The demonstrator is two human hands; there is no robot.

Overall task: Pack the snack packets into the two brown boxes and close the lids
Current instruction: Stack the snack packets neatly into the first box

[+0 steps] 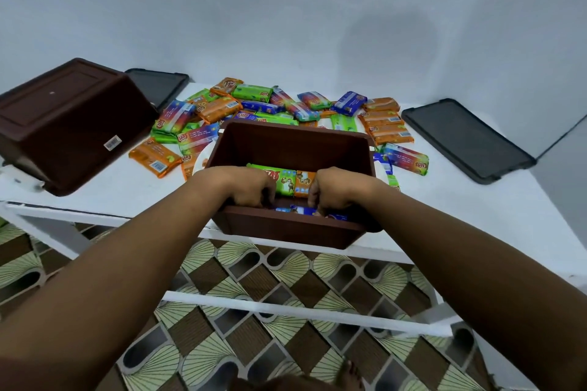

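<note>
1. White tabletop [127, 187]: loose snack packets [254, 98] piled behind open brown box [286, 143].
2. My left grip [251, 189] and right grip [333, 189] both clench blue packet [298, 209] inside it.
3. Far left, second brown box [63, 117] lies overturned.

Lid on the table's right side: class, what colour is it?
Dark grey; the lid shows best in the head view.

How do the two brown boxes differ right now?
The left box is turned over, its base with a barcode sticker facing the camera; the centre box stands upright and open. The left box's inside is hidden; the centre box holds snack packets, and the left hand and right hand reach into it. Both are brown and lidless.
</note>
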